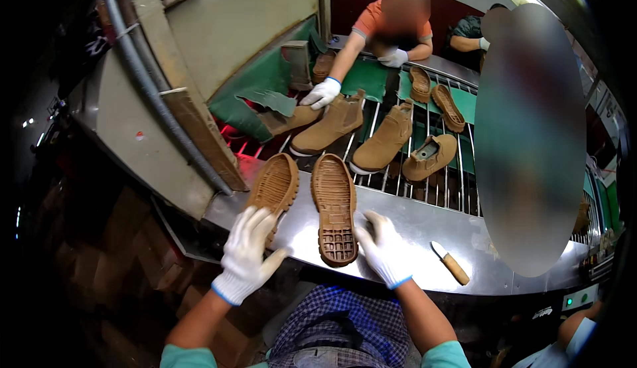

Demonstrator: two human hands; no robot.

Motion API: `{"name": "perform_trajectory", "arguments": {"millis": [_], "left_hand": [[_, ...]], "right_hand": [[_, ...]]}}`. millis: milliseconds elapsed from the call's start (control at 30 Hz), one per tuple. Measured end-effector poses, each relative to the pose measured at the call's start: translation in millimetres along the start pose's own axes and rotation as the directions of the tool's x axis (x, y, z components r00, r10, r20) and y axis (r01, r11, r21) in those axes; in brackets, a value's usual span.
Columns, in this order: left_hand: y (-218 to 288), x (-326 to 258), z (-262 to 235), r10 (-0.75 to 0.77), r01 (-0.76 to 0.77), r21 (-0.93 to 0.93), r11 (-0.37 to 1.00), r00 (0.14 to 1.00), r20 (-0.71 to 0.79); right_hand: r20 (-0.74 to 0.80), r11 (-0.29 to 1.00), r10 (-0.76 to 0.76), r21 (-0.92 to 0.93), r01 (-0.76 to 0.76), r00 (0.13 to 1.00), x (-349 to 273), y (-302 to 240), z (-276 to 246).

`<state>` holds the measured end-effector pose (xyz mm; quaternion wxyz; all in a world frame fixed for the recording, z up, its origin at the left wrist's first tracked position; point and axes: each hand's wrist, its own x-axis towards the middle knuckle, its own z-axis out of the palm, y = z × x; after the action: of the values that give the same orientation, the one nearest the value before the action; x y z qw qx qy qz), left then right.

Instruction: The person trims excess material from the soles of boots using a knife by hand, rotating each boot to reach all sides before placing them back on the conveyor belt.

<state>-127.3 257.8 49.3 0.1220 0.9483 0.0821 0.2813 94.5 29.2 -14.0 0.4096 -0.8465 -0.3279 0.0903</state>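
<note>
Two brown rubber shoe soles lie on the metal ledge in front of me, treads hidden and ribbed inner sides up. My left hand, in a white knit glove, rests over the near end of the left sole. Its fingers lie on the sole, with the thumb spread away to the right. Beside the right sole is my right hand, also gloved. Its fingers are apart near the sole's right edge; whether they touch it I cannot tell.
A wooden-handled knife lies to the right on the ledge. Beyond are tan ankle boots on a rod conveyor, and more soles. Across it, a person in orange reaches a gloved hand toward a boot.
</note>
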Motion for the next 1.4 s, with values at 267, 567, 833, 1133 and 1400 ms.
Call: {"name": "perform_trajectory", "arguments": {"millis": [267,567,833,1133,1400], "left_hand": [[-46.6,207.1,119.2,-0.277,0.322,-0.140,0.936,0.923,0.269],[-84.9,336.6,267.5,-0.720,0.749,-0.202,0.631,0.662,0.208],[-63.9,407.7,158.0,-0.759,0.184,-0.982,-0.037,0.634,0.147],[19.9,343.5,27.4,-0.058,0.085,-0.483,0.872,0.996,0.071],[-68.6,291.4,181.9,-0.328,0.388,-0.168,0.906,0.895,0.302]], "right_hand": [[-0.370,0.987,-0.126,-0.138,0.080,0.920,-101.9,60.5,-30.0],[-0.334,0.923,-0.089,-0.382,-0.048,0.938,-96.9,54.7,-25.0],[-0.300,0.932,-0.105,-0.363,-0.012,0.948,-93.1,53.8,-23.6],[-0.298,0.995,0.059,0.091,-0.033,0.953,-97.0,66.0,-44.7],[-0.450,0.933,-0.206,-0.358,0.036,0.869,-93.5,61.3,-40.4]]}}
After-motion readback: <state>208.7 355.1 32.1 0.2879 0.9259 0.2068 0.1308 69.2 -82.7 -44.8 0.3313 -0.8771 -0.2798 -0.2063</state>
